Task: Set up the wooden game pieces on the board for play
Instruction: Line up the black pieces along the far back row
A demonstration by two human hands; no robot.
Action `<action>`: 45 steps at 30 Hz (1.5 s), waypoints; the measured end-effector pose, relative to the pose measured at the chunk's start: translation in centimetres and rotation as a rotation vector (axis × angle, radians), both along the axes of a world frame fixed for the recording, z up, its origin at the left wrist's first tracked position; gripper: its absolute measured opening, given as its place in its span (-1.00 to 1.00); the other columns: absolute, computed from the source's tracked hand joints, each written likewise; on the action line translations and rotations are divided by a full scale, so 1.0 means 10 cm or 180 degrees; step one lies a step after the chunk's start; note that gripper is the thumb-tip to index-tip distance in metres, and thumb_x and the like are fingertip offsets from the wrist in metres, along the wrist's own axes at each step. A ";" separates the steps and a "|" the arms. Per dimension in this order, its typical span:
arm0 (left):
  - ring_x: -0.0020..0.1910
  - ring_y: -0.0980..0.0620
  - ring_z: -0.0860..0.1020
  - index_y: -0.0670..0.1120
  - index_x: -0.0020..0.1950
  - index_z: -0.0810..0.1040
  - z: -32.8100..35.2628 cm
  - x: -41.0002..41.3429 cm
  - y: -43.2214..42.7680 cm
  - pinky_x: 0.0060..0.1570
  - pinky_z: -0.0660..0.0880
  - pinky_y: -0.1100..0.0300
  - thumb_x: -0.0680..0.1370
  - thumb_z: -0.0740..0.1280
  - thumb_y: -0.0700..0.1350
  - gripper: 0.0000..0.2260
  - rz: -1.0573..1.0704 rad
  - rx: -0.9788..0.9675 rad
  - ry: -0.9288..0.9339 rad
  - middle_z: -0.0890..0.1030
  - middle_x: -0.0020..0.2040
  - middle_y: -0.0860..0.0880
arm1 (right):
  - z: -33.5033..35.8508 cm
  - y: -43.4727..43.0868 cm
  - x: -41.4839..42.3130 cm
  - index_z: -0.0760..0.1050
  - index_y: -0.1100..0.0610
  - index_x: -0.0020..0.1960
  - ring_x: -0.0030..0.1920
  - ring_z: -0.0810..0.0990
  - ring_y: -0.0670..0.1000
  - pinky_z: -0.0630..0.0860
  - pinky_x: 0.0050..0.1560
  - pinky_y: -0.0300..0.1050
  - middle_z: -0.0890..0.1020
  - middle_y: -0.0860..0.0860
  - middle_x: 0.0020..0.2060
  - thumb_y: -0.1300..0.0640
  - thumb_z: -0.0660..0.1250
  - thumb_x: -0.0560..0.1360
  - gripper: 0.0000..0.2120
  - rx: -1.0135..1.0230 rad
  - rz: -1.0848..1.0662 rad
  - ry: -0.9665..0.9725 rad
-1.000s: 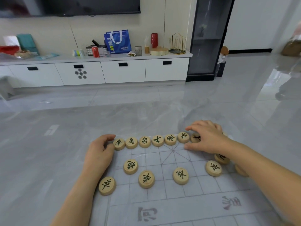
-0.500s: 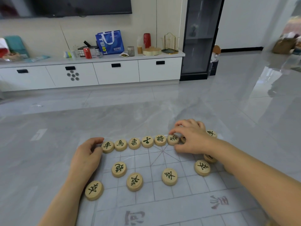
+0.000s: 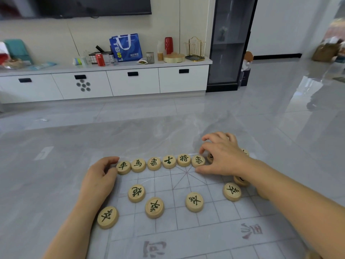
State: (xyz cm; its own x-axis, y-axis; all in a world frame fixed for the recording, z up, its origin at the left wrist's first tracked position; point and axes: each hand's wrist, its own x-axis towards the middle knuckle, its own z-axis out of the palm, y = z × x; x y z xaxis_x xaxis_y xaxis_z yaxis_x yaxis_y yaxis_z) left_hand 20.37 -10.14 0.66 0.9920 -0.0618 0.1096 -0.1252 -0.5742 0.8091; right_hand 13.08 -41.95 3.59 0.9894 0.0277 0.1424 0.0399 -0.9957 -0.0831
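A clear gridded board sheet [image 3: 186,227] lies on the grey floor. Round wooden pieces with dark characters form its far row. My left hand [image 3: 99,180] curls at the row's left end, index and thumb pinching the chariot piece [image 3: 123,166]. My right hand [image 3: 224,156] sits over the row's right part, index and thumb on either side of the right elephant piece [image 3: 198,160]. It hides part of a piece behind [image 3: 210,157] and another below the wrist [image 3: 240,180]. A cannon piece [image 3: 136,193] and several soldier pieces, one at the left edge [image 3: 107,217], stand nearer me.
Glossy grey tile floor [image 3: 168,128] surrounds the board. A low white cabinet [image 3: 130,83] with a blue bag [image 3: 126,47] and cans runs along the far wall. A dark glass cabinet [image 3: 227,43] stands to its right.
My right hand has slid left along the far row, from the piece near the right end to the right elephant piece. My left hand stays at the chariot piece.
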 end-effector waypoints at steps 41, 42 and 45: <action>0.02 0.01 0.48 -0.02 0.16 0.56 0.02 0.01 0.01 0.02 0.37 0.08 0.51 0.22 -0.29 -0.70 0.0127 0.0097 -0.0024 0.58 0.05 0.00 | 0.14 -0.67 -0.26 0.49 -0.13 0.18 0.31 0.30 0.03 0.15 0.27 0.01 0.47 -0.09 0.24 -0.09 0.06 0.60 -0.72 0.0946 -0.0981 -0.0188; 0.02 0.01 0.48 -0.02 0.15 0.56 0.02 0.00 0.00 0.02 0.37 0.08 0.51 0.22 -0.29 -0.70 0.0127 0.0075 -0.0016 0.58 0.05 -0.01 | 0.13 -0.67 -0.27 0.49 -0.14 0.18 0.32 0.30 0.03 0.15 0.27 0.00 0.47 -0.10 0.24 -0.09 0.09 0.59 -0.73 0.0925 -0.0972 -0.0162; 0.02 -0.01 0.50 0.01 0.13 0.57 0.04 -0.02 -0.01 0.00 0.38 0.07 0.48 0.25 -0.17 -0.74 0.0069 0.0008 0.0051 0.59 0.03 0.00 | 0.09 -0.61 -0.30 0.49 -0.18 0.17 0.34 0.28 0.00 0.14 0.28 -0.02 0.44 -0.14 0.25 -0.16 0.21 0.51 -0.74 0.0892 -0.0854 -0.0099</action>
State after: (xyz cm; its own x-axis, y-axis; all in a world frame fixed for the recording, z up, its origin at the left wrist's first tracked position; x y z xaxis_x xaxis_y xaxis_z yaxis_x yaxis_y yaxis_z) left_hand 20.15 -10.26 1.10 0.9948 -0.0404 0.0937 -0.0997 -0.5786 0.8095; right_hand 10.05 -48.08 4.44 0.9513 -0.2758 0.1379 -0.2122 -0.9099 -0.3564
